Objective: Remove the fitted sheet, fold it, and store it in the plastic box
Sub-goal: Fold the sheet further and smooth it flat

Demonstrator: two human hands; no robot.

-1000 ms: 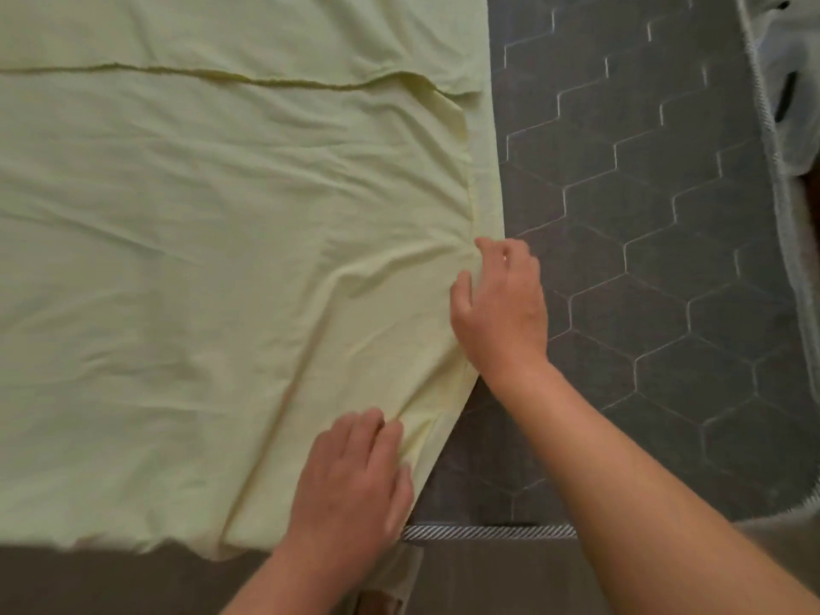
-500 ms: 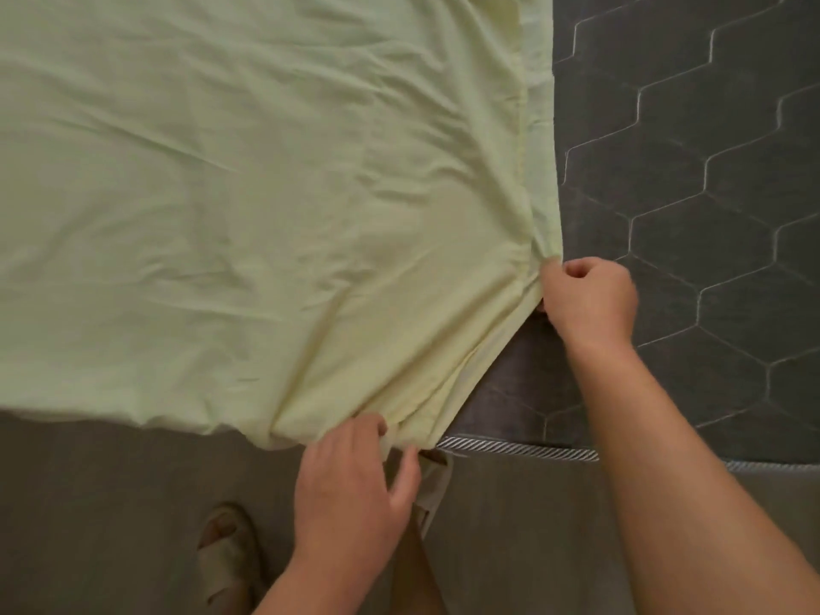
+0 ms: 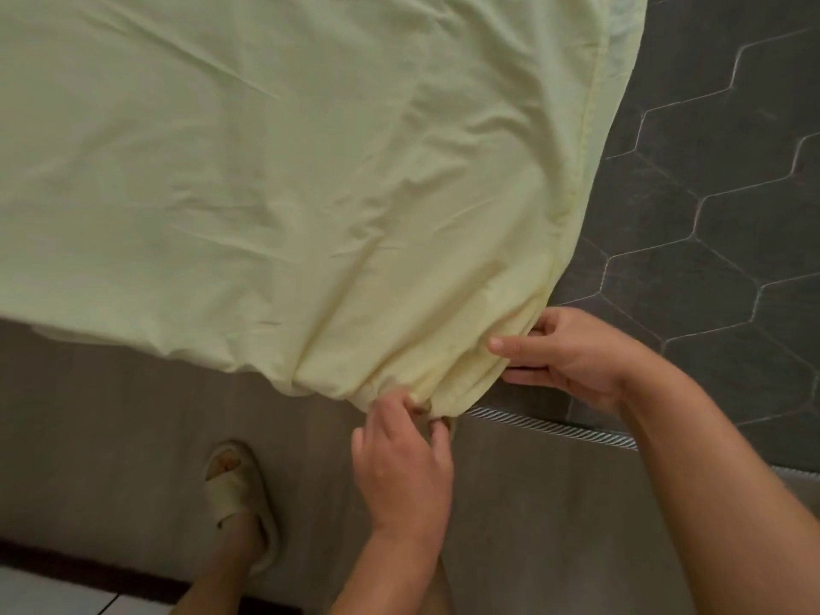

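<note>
Fitted sheet (image 3: 266, 193), pale yellow, lies spread on the grey hex-quilted mattress (image 3: 719, 224), filling 9 to 1 o'clock. Its bunched corner hangs over the mattress edge at 6 o'clock. Left hand (image 3: 404, 468) pinches that corner, fingers curled into the gathers. Right hand (image 3: 572, 357) at 4 o'clock grips the hem just beside it, thumb on top, fingers underneath. Sandal (image 3: 239, 494) on the floor at 7 o'clock.

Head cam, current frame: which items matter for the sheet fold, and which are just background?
Job:
- fitted sheet, pale yellow, spread out flat
- left hand, grip pinching the sheet's gathered corner
- right hand, grip on the same corner's edge
- plastic box: not in view

Background:
- mattress, grey hexagon quilting, under the sheet
- sandal on the person's foot
- floor tile
</note>
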